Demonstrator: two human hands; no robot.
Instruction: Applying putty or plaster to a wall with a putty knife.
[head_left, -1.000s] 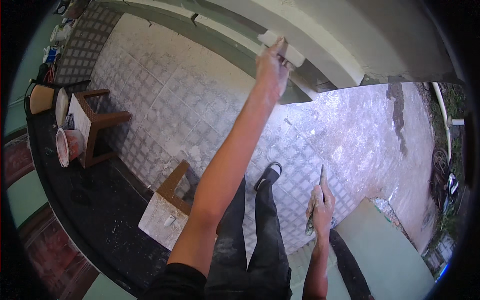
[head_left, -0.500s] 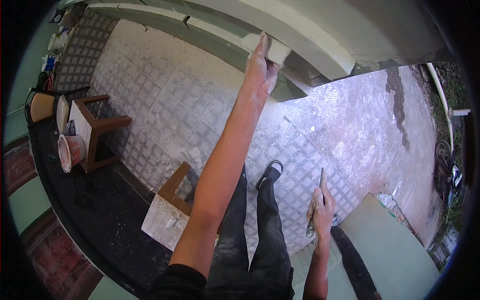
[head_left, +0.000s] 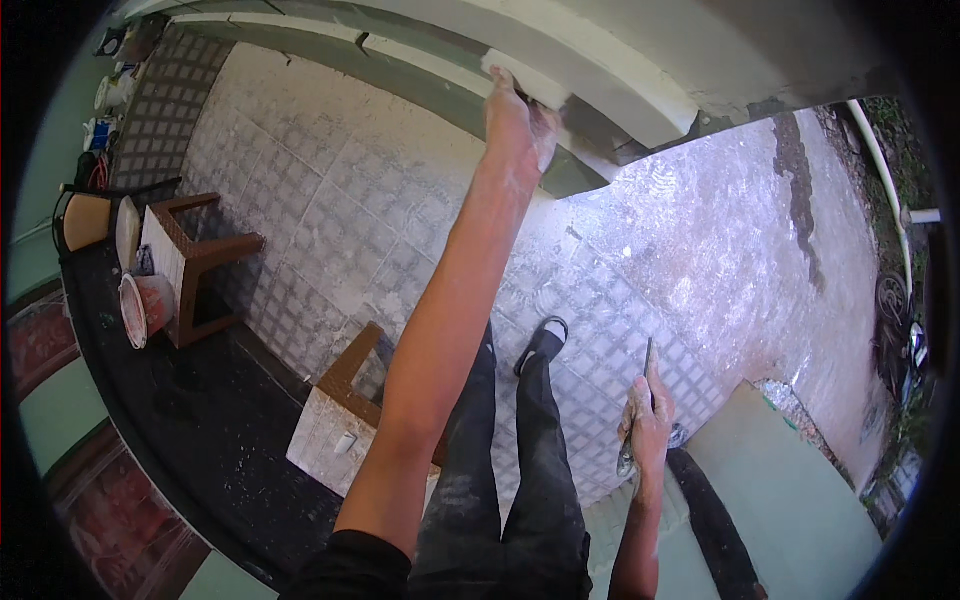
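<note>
My left hand [head_left: 512, 128], dusted white, reaches up with fingers closed on a pale rectangular pad [head_left: 527, 75] against the stepped, grey-green painted ledge [head_left: 430, 60] overhead. Part of the pad is hidden behind the fingers. Lower right, my right hand [head_left: 650, 428] grips a flat metal tool [head_left: 650, 352], probably a putty knife, its thin blade pointing upward; the hand is coated with white material.
Dusty tiles [head_left: 320, 200] lie below, beside pale ground [head_left: 730, 230]. At left are brown plastic stools [head_left: 205, 246], a reddish bucket [head_left: 152, 308], a chair [head_left: 86, 220] and a black counter [head_left: 210, 440]. A pipe [head_left: 890, 190] runs at right; a green panel [head_left: 770, 500] lies lower right.
My left hand and the pad have shifted leftward along the ledge. My right hand has stayed low at the right with the tool.
</note>
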